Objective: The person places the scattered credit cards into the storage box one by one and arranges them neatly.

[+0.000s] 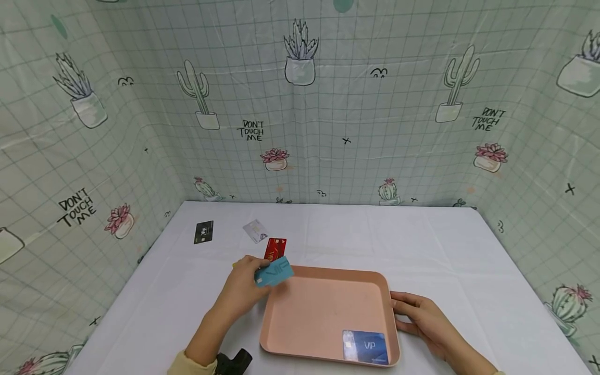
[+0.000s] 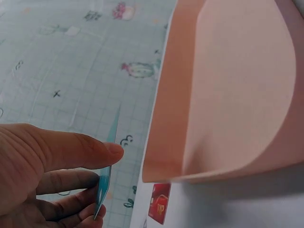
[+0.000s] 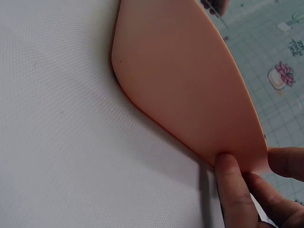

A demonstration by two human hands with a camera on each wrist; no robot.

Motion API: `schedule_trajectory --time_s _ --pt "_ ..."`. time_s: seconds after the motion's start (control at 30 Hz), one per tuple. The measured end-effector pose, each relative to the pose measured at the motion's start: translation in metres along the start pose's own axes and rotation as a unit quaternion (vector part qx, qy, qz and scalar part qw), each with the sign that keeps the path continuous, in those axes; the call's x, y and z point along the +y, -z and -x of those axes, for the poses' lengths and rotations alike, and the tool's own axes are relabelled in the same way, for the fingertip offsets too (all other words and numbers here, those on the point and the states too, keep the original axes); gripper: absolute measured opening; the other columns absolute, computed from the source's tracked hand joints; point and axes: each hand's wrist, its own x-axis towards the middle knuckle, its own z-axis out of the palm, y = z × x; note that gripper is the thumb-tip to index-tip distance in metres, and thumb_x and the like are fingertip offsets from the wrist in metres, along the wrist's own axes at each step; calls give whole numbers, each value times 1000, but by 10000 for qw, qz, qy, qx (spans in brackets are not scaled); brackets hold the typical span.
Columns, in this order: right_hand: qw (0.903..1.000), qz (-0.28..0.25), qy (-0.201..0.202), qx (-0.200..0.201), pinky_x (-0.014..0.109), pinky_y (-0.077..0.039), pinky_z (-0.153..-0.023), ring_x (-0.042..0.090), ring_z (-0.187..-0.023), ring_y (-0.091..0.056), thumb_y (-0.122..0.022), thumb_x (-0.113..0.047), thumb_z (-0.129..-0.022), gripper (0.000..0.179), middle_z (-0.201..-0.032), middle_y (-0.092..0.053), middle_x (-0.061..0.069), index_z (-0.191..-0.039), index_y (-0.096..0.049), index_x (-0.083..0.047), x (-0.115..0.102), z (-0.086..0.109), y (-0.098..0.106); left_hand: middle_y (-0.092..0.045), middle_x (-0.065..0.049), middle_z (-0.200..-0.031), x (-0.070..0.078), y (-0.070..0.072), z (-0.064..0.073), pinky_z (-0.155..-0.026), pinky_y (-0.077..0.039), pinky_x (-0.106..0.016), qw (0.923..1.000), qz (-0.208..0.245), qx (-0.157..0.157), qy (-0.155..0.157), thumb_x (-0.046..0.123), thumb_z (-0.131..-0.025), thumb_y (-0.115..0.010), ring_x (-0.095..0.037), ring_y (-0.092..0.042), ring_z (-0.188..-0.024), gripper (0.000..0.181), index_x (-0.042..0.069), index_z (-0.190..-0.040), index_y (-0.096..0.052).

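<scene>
My left hand (image 1: pixel 245 284) pinches a light blue VIP card (image 1: pixel 277 272) between thumb and fingers, over the far left corner of a pink tray (image 1: pixel 323 310). In the left wrist view the card (image 2: pixel 103 183) is seen nearly edge-on, with the thumb on one face. A dark blue VIP card (image 1: pixel 366 347) lies inside the tray at its near right corner. At the tray's right side, my right hand (image 1: pixel 424 320) touches the outer wall with extended fingers (image 3: pixel 233 190). A red VIP card (image 1: pixel 275 248) lies just beyond the light blue one, partly covered by it.
On the white tablecloth (image 1: pixel 422 245), a black VIP card (image 1: pixel 203 232) lies at the far left, and a silvery white card (image 1: pixel 255 231) is between it and the red one. A small yellow edge (image 1: pixel 234 265) peeks out beside my left hand. Patterned cloth walls surround the table.
</scene>
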Motion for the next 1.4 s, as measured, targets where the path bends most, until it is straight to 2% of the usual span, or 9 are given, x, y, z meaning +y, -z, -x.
schedule_trajectory --time_s 0.2,0.53,0.8,1.1,1.4 --pt "10000 10 5 46 35 -60 -89 16 -114 -69 -65 -31 -103 70 -131 -68 14 -151 -39 14 1 1 -1 -61 -21 -130 7 -6 1 -97 -56 -55 9998 39 -166 -98 12 -80 -86 -34 -61 -111 52 2 -129 -69" --pt "10000 -32 51 -14 34 -60 -90 16 -115 -69 -64 -30 -104 71 -132 -68 14 -151 -36 15 3 3 -2 -62 -18 -127 15 -19 4 -98 -54 -54 9972 161 -429 -585 8 -79 -86 -33 -59 -112 51 4 -128 -70" --pt "10000 -37 22 52 34 -60 -89 15 -113 -69 -64 -30 -103 70 -131 -68 13 -151 -38 14 5 4 -3 -61 -17 -119 25 -29 4 -91 -54 -48 9923 179 -659 -1034 7 -78 -86 -29 -57 -106 51 0 -125 -69" --pt "9999 -5 47 97 35 -60 -90 16 -114 -69 -64 -30 -103 69 -133 -67 15 -151 -39 13 6 4 -6 -60 -18 -125 34 -42 8 -96 -55 -47 9896 104 -854 -1156 8 -78 -86 -30 -54 -113 50 -4 -124 -68" --pt "9999 43 10 135 34 -60 -89 16 -114 -69 -64 -31 -103 69 -132 -68 15 -151 -39 13 5 3 -6 -62 -11 -118 42 -52 9 -93 -57 -39 9889 -171 -975 -1110 11 -77 -87 -23 -55 -106 51 1 -125 -70"
